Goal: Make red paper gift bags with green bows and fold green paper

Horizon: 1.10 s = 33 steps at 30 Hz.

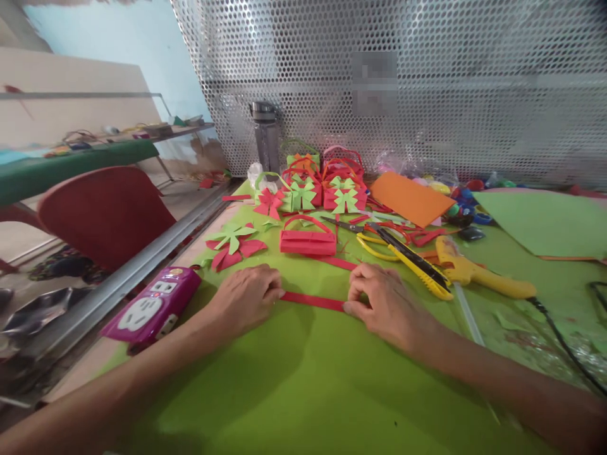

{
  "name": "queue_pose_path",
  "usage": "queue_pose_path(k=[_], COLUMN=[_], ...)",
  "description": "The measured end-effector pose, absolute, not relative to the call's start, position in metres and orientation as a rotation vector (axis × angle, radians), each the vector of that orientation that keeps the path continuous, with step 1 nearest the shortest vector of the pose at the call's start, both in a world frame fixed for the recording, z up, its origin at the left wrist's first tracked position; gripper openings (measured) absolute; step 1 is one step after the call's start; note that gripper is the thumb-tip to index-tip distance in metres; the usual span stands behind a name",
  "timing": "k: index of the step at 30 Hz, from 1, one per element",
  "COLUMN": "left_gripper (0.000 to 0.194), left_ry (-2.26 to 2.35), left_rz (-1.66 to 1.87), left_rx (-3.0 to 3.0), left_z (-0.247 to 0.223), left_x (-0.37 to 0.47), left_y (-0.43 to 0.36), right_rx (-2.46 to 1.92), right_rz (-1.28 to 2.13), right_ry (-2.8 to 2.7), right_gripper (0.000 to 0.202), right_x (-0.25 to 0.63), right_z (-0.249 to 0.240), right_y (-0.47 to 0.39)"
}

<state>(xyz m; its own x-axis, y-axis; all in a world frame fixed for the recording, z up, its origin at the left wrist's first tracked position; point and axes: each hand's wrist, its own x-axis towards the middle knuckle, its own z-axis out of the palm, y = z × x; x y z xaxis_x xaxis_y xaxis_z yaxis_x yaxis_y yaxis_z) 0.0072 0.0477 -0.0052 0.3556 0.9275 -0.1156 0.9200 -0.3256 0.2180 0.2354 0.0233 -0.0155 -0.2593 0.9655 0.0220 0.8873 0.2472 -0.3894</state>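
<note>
A narrow red paper strip (313,301) stretches level between my two hands, just over the green tabletop (303,379). Its left end is pinched by my left hand (249,292), its right end by my right hand (384,300); both hands are closed. Directly beyond the strip stands a small red paper handbag (308,242) with a curved handle. Another red strip (339,261) lies by the bag, running toward my right knuckles. Left of the bag lie cut-out paper bows, a green one (231,238) on top of a red one (239,254).
A purple power strip (152,306) sits left of my left forearm. Scissors (374,243), a yellow box cutter (417,262) and a corded yellow glue gun (478,275) lie to the right. Finished paper bags (344,196), a bottle (267,139) and orange paper (412,198) are farther back.
</note>
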Motion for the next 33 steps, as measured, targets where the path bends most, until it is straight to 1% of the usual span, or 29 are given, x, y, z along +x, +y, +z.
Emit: queue_pose_path(k=[9,14,16,19,21,22,25,26,28,33], left_gripper=[0.024,0.027,0.025,0.02,0.016,0.024,0.071,0.081,0.088,0.089], left_ry=[1.633,1.614,1.611,1.599,1.592,1.563,1.309,1.194,1.031,0.918], left_rz=[-0.025,-0.101,-0.137,-0.198,-0.227,-0.245,-0.31,-0.341,-0.389,-0.4], left_rx=[2.435,2.472,2.496,2.549,2.588,2.642,2.928,3.017,3.123,3.267], left_z=[-0.012,-0.005,0.0,0.005,0.004,0.002,-0.006,-0.008,-0.008,0.002], left_x=[0.006,0.011,0.014,0.018,0.018,0.018,0.015,0.014,0.015,0.026], left_y=[0.051,0.053,0.052,0.05,0.048,0.048,0.049,0.05,0.05,0.048], right_rx=[-1.737,-1.738,-1.729,-1.684,-1.652,-1.641,-1.663,-1.684,-1.712,-1.684], right_rz=[0.453,0.484,0.509,0.521,0.493,0.475,0.468,0.475,0.484,0.441], right_ry=[-2.275,-2.256,-2.258,-2.282,-2.307,-2.317,-2.346,-2.357,-2.383,-2.434], right_gripper=[0.02,0.019,0.019,0.01,0.012,0.015,0.017,0.017,0.017,0.016], right_x=[0.236,0.236,0.238,0.242,0.246,0.249,0.257,0.26,0.264,0.269], right_z=[-0.015,-0.013,-0.012,-0.015,-0.018,-0.019,-0.018,-0.017,-0.013,-0.01], right_y=[0.023,0.022,0.022,0.024,0.026,0.027,0.033,0.035,0.039,0.041])
